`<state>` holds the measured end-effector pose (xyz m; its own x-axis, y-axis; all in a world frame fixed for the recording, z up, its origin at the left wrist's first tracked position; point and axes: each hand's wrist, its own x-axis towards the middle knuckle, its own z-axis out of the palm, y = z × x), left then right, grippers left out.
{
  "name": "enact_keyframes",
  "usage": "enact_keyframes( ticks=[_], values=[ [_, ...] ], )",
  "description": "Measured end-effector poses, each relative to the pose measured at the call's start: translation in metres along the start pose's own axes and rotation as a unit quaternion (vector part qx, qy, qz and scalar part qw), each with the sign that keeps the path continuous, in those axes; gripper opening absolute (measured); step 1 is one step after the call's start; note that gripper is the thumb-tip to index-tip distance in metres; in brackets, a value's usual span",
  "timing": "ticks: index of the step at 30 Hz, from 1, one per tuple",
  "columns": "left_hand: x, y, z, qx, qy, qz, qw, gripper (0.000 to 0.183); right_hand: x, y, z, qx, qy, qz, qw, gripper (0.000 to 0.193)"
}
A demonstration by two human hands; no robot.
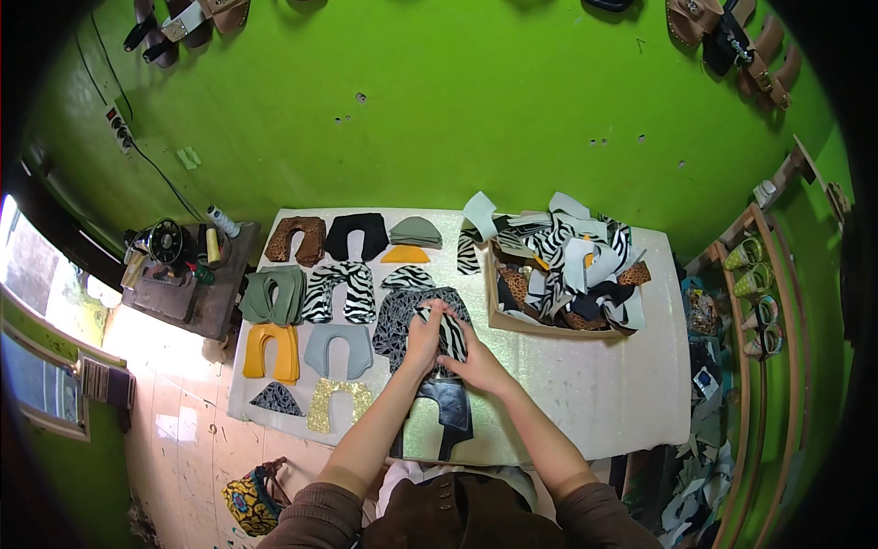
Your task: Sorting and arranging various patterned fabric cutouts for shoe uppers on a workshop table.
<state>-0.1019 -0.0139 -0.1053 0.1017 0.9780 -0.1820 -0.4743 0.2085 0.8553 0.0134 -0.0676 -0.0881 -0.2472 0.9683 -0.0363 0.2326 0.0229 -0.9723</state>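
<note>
My left hand (424, 339) and my right hand (480, 360) close around zebra-print cut pieces (450, 337), holding them between them above the table. Under the hands lies a dark grey patterned piece (393, 322), partly covered. Blue denim pieces (452, 401) lie just nearer to me. To the left, U-shaped pieces are laid out in piles: leopard-print (279, 242), black (341, 240), green (258, 295), zebra-print (318, 295), yellow-orange (258, 353), light blue (320, 349) and gold glitter (320, 412). Half-round pieces in green (416, 235) and zebra print (408, 276) lie beyond my hands.
An overfull cardboard box (544, 324) of mixed scraps stands right of my hands on the pale table (604, 393). A dark side table (206, 306) with a machine is at left. On the right are a shoe rack (748, 384) and heaped scraps (704, 485). A patterned bag (250, 505) lies on the floor.
</note>
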Motion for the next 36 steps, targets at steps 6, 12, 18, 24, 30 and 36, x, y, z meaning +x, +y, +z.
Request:
enact_keyframes(
  ticks=[6, 12, 18, 24, 30, 36],
  values=[
    [0.005, 0.010, -0.022, 0.056, 0.021, 0.018, 0.998, 0.020, 0.018, 0.004, 0.022, -0.054, 0.038, -0.012, 0.998, 0.071],
    [0.020, 0.015, -0.056, 0.022, 0.023, 0.016, 0.999, 0.022, 0.039, -0.003, 0.043, 0.261, 0.069, 0.155, 0.950, 0.042],
    [0.045, 0.025, -0.075, 0.064, -0.010, 0.018, 0.998, 0.017, 0.081, 0.019, 0.043, 0.051, 0.135, 0.116, 0.983, 0.031],
    [0.090, 0.036, -0.113, 0.326, -0.048, 0.094, 0.939, 0.028, 0.142, 0.030, 0.034, -0.094, 0.190, 0.021, 0.977, 0.026],
    [0.121, 0.053, -0.113, 0.527, -0.075, 0.147, 0.833, 0.031, 0.175, 0.039, 0.033, -0.180, 0.198, 0.038, 0.963, 0.025],
    [0.138, 0.034, -0.119, 0.615, -0.082, 0.179, 0.764, 0.022, 0.184, 0.055, 0.032, -0.292, 0.177, 0.059, 0.938, 0.024]
  ],
)
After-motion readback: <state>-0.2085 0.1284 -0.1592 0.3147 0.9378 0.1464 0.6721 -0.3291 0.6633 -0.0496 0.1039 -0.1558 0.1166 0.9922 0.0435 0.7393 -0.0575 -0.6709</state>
